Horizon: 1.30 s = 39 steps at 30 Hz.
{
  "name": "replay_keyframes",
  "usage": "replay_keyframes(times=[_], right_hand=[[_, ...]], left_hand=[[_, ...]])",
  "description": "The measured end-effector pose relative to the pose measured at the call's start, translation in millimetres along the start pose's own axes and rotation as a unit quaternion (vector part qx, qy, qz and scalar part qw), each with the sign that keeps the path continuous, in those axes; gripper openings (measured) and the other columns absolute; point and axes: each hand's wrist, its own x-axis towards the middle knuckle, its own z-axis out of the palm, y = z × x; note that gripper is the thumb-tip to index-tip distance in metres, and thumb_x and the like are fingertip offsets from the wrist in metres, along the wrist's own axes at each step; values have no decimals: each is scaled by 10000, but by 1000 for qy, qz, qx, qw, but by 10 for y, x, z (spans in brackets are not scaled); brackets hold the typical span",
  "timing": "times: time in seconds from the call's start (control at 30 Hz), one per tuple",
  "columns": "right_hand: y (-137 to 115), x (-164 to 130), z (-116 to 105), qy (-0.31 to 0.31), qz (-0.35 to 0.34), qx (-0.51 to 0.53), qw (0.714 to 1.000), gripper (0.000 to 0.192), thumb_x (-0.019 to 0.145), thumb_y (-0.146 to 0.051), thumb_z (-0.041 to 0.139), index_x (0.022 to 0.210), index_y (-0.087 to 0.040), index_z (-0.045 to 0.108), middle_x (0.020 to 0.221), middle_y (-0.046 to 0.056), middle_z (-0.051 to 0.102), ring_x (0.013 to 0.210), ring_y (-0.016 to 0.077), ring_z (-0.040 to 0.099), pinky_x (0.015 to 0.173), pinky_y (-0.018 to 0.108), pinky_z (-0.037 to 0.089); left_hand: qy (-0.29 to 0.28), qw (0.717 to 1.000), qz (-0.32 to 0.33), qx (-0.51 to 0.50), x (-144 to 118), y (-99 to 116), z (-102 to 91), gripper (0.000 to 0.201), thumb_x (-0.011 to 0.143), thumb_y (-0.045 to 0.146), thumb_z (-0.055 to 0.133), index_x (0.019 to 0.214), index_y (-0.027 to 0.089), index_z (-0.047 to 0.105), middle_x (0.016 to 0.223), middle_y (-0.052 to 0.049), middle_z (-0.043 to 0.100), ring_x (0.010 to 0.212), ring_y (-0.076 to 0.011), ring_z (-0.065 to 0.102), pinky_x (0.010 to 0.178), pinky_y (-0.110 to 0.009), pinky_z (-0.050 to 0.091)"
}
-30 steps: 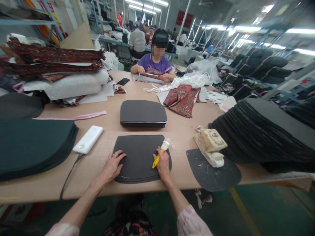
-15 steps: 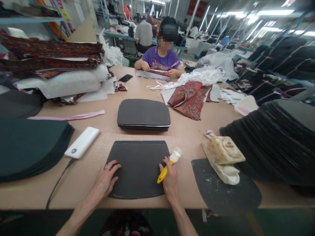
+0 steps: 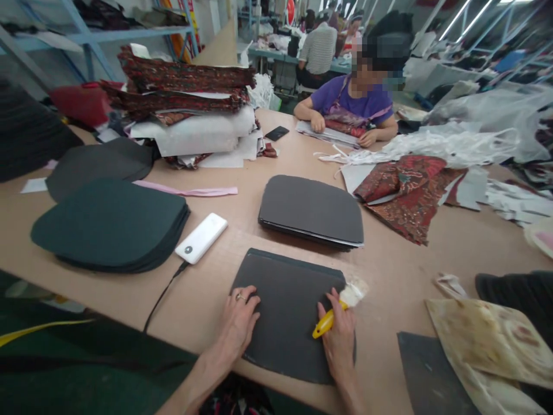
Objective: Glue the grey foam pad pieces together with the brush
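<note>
Flat on the table before me lies a dark grey panel (image 3: pixel 289 314) with a straight far edge and rounded near corners. My left hand (image 3: pixel 239 320) rests on its left edge, fingers spread and holding nothing. At the right edge, my right hand (image 3: pixel 339 328) grips a paintbrush with a yellow handle (image 3: pixel 324 324) and pale bristles (image 3: pixel 353 293), its fingertips also touching the panel. Just beyond is a stack of similar dark panels (image 3: pixel 311 207).
To the left are a white power bank (image 3: pixel 201 237) with a cable and a pile of dark green panels (image 3: pixel 112 222). A stained pouch (image 3: pixel 492 334) lies on a dark sheet at right. Patterned fabric (image 3: pixel 406 193) lies behind. Across the table, a person (image 3: pixel 354 104) handles fabric.
My view has swung to the left, so everything appears shifted right and the panel looks turned. Both hands stay on the panel's edges, with the brush still in my right hand.
</note>
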Motion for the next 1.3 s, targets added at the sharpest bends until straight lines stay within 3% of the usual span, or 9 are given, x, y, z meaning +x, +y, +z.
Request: replay_keyframes(times=[0.17,0.37,0.53,0.8,0.93,1.03,1.13,1.23,1.3], right_hand=[[10,-13,13,-6,-9,-20,1000,374,882,-427,452,1086,-131,556,1221,169,564,1057,283,525,857,435,426],[2,-15,8,-13,-14,-36,999,381,885,-433,443,1085,-129,552,1212,181,568,1099,297,523,855,442,430],[-4,-21,14,-23,-7,-41,999,408,883,-463,428,1082,-128,547,1208,187,569,1163,306,491,879,455,423],[-47,36,56,-34,12,-53,998,434,884,-483,395,1070,-122,547,1189,196,578,1158,311,497,903,475,414],[-88,93,107,-10,24,-63,998,480,869,-529,373,1035,-126,576,1151,199,599,1097,332,533,881,494,421],[-32,83,153,12,25,-56,998,478,841,-549,402,1001,-149,607,1119,184,619,1039,343,567,844,488,440],[120,57,239,30,-1,-61,998,491,814,-578,405,935,-161,636,1047,177,649,903,350,620,725,469,478],[278,51,327,38,-28,-72,996,536,789,-627,373,867,-171,643,975,174,671,759,352,642,609,461,483],[321,64,335,42,-21,-73,996,554,781,-649,356,859,-180,640,958,167,675,724,350,643,593,467,485]], left_hand=[[-47,996,53,-47,339,247,-30,444,764,65,465,1196,169,490,1370,-89,425,1289,-251,326,1042,-469,345],[-134,988,59,-38,595,206,-4,624,743,147,548,1334,125,348,1465,-121,271,1372,-286,142,1107,-525,188],[-142,988,52,-4,618,112,-13,687,780,330,571,1359,81,296,1473,-176,210,1377,-300,96,1109,-534,145],[-83,995,6,-47,625,124,2,862,667,294,712,1366,75,257,1464,-224,199,1365,-357,108,1061,-539,262],[88,995,-13,-53,735,-303,-576,517,812,209,544,1299,214,369,1375,-116,401,1308,-278,295,1032,-496,317],[253,947,-179,82,713,-933,-1219,468,807,290,556,1250,217,425,1289,-124,461,1195,-322,387,964,-528,344],[211,919,-287,168,539,-1543,-1674,506,764,358,580,1203,140,453,1219,-179,482,1096,-383,432,820,-539,423],[163,952,-213,149,343,-1921,-1803,256,825,297,447,979,120,549,1001,-145,582,945,-286,528,836,-447,441],[169,964,-169,117,267,-2045,-1802,246,845,272,369,901,132,564,954,-133,606,920,-250,551,866,-407,435]])
